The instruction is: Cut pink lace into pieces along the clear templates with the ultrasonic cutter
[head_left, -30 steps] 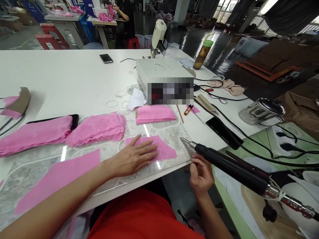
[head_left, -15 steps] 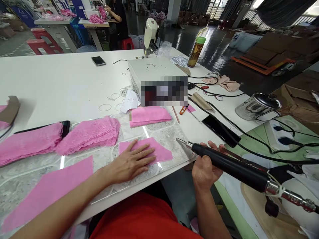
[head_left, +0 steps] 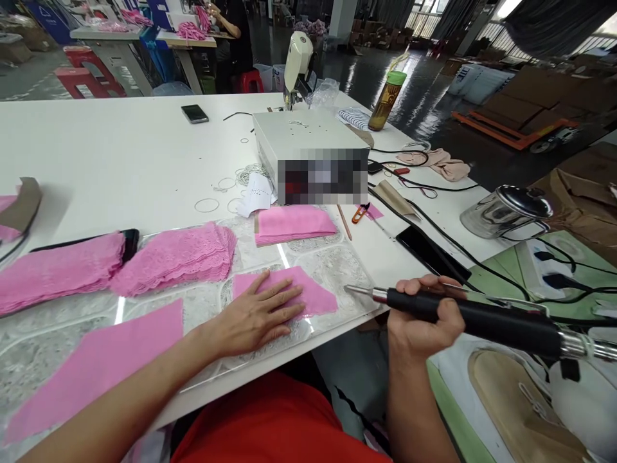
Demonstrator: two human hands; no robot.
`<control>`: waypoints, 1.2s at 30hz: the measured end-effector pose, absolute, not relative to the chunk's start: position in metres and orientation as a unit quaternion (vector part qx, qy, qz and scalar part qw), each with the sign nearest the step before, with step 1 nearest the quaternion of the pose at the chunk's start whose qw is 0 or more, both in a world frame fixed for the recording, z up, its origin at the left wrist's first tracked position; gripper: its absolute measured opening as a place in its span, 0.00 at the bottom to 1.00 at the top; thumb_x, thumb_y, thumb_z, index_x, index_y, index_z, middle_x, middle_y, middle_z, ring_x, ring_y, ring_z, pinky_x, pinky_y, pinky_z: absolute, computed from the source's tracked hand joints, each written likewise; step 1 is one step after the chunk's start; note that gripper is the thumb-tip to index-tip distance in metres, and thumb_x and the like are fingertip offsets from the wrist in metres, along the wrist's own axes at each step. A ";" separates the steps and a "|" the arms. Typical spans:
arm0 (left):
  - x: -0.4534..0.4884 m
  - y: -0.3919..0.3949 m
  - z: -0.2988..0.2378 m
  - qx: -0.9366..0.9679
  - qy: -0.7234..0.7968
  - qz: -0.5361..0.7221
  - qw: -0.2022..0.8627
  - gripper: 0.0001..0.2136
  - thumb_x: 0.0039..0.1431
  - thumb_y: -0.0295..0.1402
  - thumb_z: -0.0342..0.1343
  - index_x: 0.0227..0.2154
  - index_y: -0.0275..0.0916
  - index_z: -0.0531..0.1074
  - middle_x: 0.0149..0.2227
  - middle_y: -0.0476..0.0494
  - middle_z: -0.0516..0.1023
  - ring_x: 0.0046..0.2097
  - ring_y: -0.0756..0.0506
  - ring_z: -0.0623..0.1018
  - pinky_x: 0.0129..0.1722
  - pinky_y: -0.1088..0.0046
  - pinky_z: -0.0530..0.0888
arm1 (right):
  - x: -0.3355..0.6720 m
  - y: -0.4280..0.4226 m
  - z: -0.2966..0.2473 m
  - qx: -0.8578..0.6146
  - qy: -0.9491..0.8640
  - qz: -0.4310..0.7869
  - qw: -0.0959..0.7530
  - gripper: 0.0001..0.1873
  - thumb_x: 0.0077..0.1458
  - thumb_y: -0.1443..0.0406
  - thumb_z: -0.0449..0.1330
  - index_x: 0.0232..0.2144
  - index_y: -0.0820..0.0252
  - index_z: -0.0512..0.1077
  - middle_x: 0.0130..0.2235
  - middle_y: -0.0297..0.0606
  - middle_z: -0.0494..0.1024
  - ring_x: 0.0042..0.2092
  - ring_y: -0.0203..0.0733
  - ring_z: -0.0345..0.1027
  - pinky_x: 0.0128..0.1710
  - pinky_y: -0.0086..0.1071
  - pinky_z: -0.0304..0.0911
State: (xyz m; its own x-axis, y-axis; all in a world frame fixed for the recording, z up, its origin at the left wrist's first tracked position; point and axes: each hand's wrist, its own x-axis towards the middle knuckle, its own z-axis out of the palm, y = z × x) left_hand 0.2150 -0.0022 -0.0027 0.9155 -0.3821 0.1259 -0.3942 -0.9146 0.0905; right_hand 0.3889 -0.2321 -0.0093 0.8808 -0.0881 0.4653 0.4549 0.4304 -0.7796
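Note:
My left hand (head_left: 263,319) lies flat, fingers spread, on a small cut piece of pink fabric (head_left: 315,289) on the clear-covered, stone-patterned mat (head_left: 337,260). My right hand (head_left: 424,318) is closed around a thick black-handled tool with a slim metal tip (head_left: 486,321). The tip points left, just right of the fabric, close over the mat; whether it touches cannot be made out. A larger pink fabric piece (head_left: 103,366) lies to the left, partly behind my left forearm. Beyond my left hand are a lacy pink stack (head_left: 178,257) and a folded pink stack (head_left: 296,222).
A pale metal box (head_left: 308,132) stands at the back, its front blurred out. Black cables (head_left: 448,241) run across the right side near a dark phone (head_left: 431,254) and a metal mug (head_left: 504,212). An orange cutter (head_left: 359,213) and a bottle (head_left: 387,103) lie farther off.
My right hand has moved slightly right, its grip has turned over the tool, and the handle lies flatter. My left hand stays on the fabric. The whole view has shifted a little.

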 end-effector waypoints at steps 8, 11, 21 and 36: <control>0.213 -0.004 -0.007 0.979 -0.181 0.055 0.076 0.22 0.70 0.44 0.41 0.63 0.45 0.57 0.65 0.44 0.57 0.67 0.41 0.55 0.67 0.51 0.38 | 0.372 -0.240 0.007 -0.515 -0.227 -0.137 0.816 0.10 0.52 0.62 0.47 0.32 0.55 0.67 0.28 0.32 0.60 0.23 0.32 0.54 0.20 0.29 0.57; 0.213 -0.004 -0.007 0.978 -0.187 0.065 0.060 0.22 0.70 0.44 0.41 0.63 0.44 0.58 0.65 0.43 0.58 0.67 0.40 0.56 0.67 0.51 0.37 | 0.370 -0.235 0.008 -0.508 -0.219 -0.122 0.824 0.09 0.51 0.63 0.47 0.32 0.55 0.66 0.28 0.31 0.60 0.22 0.32 0.55 0.20 0.29 0.57; 0.213 -0.004 -0.009 0.976 -0.187 0.073 0.086 0.23 0.69 0.43 0.43 0.64 0.44 0.56 0.65 0.42 0.58 0.67 0.40 0.55 0.67 0.50 0.39 | 0.370 -0.233 0.008 -0.546 -0.246 -0.126 0.791 0.08 0.51 0.60 0.48 0.31 0.55 0.64 0.28 0.31 0.58 0.21 0.31 0.54 0.19 0.29 0.55; 0.213 -0.004 -0.007 0.978 -0.188 0.061 0.065 0.23 0.69 0.44 0.42 0.63 0.44 0.57 0.65 0.43 0.57 0.67 0.41 0.55 0.67 0.52 0.36 | 0.369 -0.232 0.006 -0.487 -0.235 -0.101 0.836 0.04 0.48 0.66 0.50 0.29 0.57 0.65 0.27 0.31 0.65 0.21 0.31 0.59 0.19 0.28 0.60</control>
